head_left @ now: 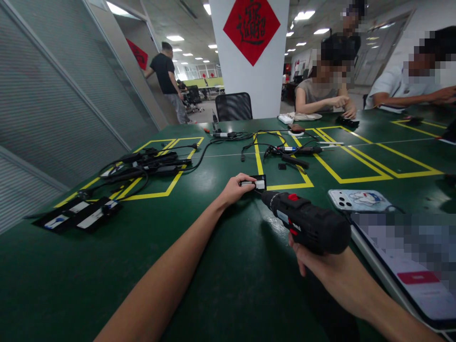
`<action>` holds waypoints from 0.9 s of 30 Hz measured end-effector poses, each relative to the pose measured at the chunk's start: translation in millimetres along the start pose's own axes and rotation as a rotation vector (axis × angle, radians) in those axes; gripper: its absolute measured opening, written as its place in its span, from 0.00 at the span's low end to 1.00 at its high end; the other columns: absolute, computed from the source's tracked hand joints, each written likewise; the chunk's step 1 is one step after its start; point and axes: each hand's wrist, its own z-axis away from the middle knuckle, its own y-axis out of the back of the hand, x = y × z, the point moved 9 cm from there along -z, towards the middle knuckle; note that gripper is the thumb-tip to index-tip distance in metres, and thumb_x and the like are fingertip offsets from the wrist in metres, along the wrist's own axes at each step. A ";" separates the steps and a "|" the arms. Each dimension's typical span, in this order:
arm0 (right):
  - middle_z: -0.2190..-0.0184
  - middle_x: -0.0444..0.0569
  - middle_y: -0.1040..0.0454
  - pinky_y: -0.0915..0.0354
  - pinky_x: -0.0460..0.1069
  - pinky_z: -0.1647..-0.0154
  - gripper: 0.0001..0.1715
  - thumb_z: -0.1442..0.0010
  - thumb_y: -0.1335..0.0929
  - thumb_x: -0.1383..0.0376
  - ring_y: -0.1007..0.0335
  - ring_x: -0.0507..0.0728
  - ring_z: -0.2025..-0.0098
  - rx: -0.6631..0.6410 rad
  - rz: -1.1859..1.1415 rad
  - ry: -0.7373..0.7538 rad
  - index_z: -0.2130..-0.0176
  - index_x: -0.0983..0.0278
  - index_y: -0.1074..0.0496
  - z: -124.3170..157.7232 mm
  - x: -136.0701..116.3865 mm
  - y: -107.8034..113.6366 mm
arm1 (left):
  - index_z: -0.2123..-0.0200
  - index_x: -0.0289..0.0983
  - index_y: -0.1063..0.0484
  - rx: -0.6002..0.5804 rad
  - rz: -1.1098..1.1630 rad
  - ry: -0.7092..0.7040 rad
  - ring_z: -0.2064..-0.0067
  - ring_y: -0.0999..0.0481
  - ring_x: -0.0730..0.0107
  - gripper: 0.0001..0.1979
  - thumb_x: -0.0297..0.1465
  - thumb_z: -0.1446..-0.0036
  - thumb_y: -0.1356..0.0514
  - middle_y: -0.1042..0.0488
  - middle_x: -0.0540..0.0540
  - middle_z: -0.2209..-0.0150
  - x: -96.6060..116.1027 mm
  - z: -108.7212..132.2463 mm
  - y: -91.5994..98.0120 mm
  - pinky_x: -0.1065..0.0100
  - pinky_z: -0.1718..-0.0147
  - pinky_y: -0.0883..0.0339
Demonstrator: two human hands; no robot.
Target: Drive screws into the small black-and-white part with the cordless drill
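Observation:
My right hand (pixel 317 266) is wrapped round the grip of a black cordless drill (pixel 306 221) with red switches. Its chuck points left and away from me, and the thin bit ends close to a small black block with a white label (pixel 261 183). Whether the bit touches the block cannot be made out. My left hand (pixel 235 191) pinches the block's left part against the green table (pixel 213 251), thumb on the near side and fingers over the top. The block's left end is partly hidden by my fingers.
Black cables and adapters (pixel 146 164) lie at left, near flat black pieces with white labels (pixel 80 213). A soldering-iron-like tool (pixel 299 150) and cords lie beyond the block. A phone (pixel 359 200) and a tablet-like screen (pixel 402 266) are at right. People sit across the table.

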 end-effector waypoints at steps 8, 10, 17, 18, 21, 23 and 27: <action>0.73 0.48 0.26 0.38 0.47 0.76 0.10 0.45 0.36 0.60 0.29 0.56 0.71 -0.019 -0.002 0.002 0.69 0.63 0.29 -0.9 0.5 -2.0 | 0.59 0.39 0.24 0.001 -0.001 0.006 0.56 0.28 0.63 0.14 0.35 0.49 0.40 0.27 0.46 0.57 -0.3 0.3 -0.3 0.64 0.55 0.35; 0.74 0.47 0.27 0.38 0.47 0.76 0.11 0.44 0.36 0.60 0.30 0.55 0.72 -0.028 -0.006 0.004 0.68 0.63 0.28 -1.5 2.2 -2.9 | 0.59 0.39 0.24 0.000 0.000 0.006 0.57 0.28 0.64 0.13 0.35 0.49 0.40 0.28 0.46 0.57 0.7 0.7 -0.4 0.64 0.57 0.35; 0.75 0.47 0.28 0.37 0.48 0.75 0.11 0.45 0.36 0.59 0.30 0.56 0.71 0.008 -0.002 0.031 0.70 0.63 0.29 -0.6 -1.2 -1.0 | 0.59 0.40 0.24 0.001 0.004 0.008 0.57 0.28 0.64 0.13 0.35 0.49 0.40 0.28 0.46 0.57 -0.9 0.4 -1.0 0.64 0.57 0.35; 0.75 0.48 0.28 0.37 0.48 0.75 0.11 0.45 0.36 0.59 0.30 0.56 0.70 0.025 -0.002 0.036 0.71 0.63 0.29 -0.2 -2.5 0.6 | 0.59 0.40 0.24 0.003 0.004 0.009 0.56 0.28 0.64 0.13 0.35 0.49 0.40 0.28 0.46 0.57 -1.4 0.2 -1.1 0.64 0.56 0.35; 0.75 0.48 0.28 0.37 0.48 0.74 0.12 0.44 0.36 0.59 0.30 0.56 0.70 0.024 0.010 0.021 0.74 0.63 0.30 0.9 -4.2 1.7 | 0.59 0.40 0.24 0.008 0.004 0.011 0.56 0.28 0.63 0.13 0.35 0.49 0.39 0.27 0.46 0.57 -2.0 -0.1 -0.8 0.64 0.55 0.35; 0.76 0.47 0.28 0.37 0.47 0.74 0.13 0.44 0.37 0.58 0.30 0.56 0.70 -0.023 0.019 0.003 0.75 0.63 0.31 1.5 -4.1 -1.2 | 0.59 0.39 0.24 0.007 0.005 0.010 0.56 0.28 0.64 0.13 0.35 0.49 0.39 0.28 0.46 0.57 -1.6 -0.1 -0.6 0.64 0.55 0.35; 0.76 0.47 0.28 0.37 0.47 0.75 0.14 0.43 0.37 0.58 0.30 0.56 0.70 -0.033 0.022 -0.025 0.75 0.63 0.31 2.0 -2.4 -1.2 | 0.59 0.40 0.24 0.003 0.009 -0.004 0.57 0.28 0.64 0.14 0.36 0.49 0.39 0.28 0.46 0.57 -0.3 -0.1 -0.6 0.64 0.56 0.35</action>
